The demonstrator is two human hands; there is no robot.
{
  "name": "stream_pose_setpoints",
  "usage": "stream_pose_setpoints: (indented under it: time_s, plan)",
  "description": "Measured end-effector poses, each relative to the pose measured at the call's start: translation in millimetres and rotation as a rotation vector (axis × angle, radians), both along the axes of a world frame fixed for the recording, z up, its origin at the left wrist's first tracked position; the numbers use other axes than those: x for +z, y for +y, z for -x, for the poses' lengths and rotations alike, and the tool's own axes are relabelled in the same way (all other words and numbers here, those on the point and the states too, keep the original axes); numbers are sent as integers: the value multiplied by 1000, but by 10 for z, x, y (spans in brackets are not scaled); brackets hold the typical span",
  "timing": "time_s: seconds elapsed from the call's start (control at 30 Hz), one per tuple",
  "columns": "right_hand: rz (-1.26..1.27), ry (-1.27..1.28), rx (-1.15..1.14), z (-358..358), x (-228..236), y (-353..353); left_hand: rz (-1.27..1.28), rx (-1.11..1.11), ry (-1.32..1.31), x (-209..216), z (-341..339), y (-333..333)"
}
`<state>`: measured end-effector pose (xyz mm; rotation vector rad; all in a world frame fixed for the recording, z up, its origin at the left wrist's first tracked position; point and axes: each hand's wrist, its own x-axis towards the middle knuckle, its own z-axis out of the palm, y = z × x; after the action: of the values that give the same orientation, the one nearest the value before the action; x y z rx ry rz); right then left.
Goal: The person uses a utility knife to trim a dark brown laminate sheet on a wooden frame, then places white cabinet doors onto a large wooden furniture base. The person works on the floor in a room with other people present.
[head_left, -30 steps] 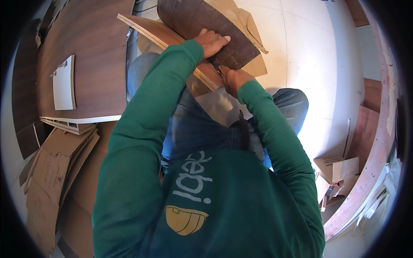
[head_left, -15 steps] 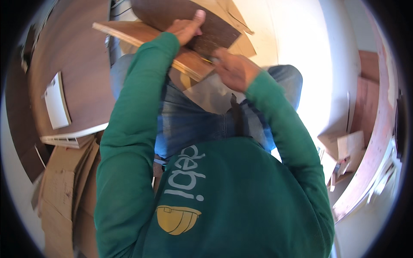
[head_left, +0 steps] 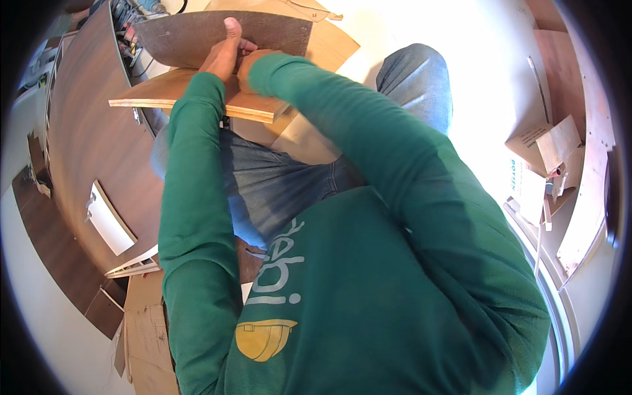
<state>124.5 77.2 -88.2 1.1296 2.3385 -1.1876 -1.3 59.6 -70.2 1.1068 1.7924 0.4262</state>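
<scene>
A dark brown board (head_left: 191, 39) stands on edge in front of me, with a lighter plywood panel (head_left: 158, 89) lying against its lower edge over my lap. My left hand (head_left: 224, 56) is at the face of the brown board. Its thumb points up and its other fingers are bent, with the tips close to my right hand; what they hold is hidden. Right beside it, my right hand (head_left: 247, 71) reaches over the plywood into the angle between the two pieces. Its own wrist and the green sleeve mostly cover its fingers.
Flattened cardboard (head_left: 336, 49) lies beyond the boards. At the left is a large brown panel (head_left: 92, 125) with a small white piece (head_left: 112, 220) on it. Tools (head_left: 128, 33) lie at the far left. An opened carton (head_left: 546, 148) stands at the right, cardboard (head_left: 148, 322) at the lower left.
My right hand has moved left from the right end of the boards to beside my left hand. The boards have turned a little and sit further left in view.
</scene>
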Motion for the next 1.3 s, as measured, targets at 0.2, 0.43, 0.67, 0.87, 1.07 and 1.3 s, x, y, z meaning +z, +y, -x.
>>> stream_pose_setpoints:
  time_s: [0.2, 0.43, 0.67, 0.87, 1.07, 1.3]
  plan:
    - [-112, -90, 301, -939, 267, -60, -79, -130, 100, -6, -3, -53]
    - [-73, 59, 156, -1804, 1126, -269, -83, -129, 92, 1, 16, -52]
    - [-57, 354, 16, -1451, 945, -382, -71, -88, 115, 50, -20, -83]
    - [39, 418, 83, -534, 30, -150, 9, -61, 9, 98, -42, -39]
    - [44, 93, 93, -14, -122, -51, 71, 66, -136, 126, -117, -83]
    - [9, -135, 256, -249, 390, 98, 37, -52, -76, 10, -5, -39]
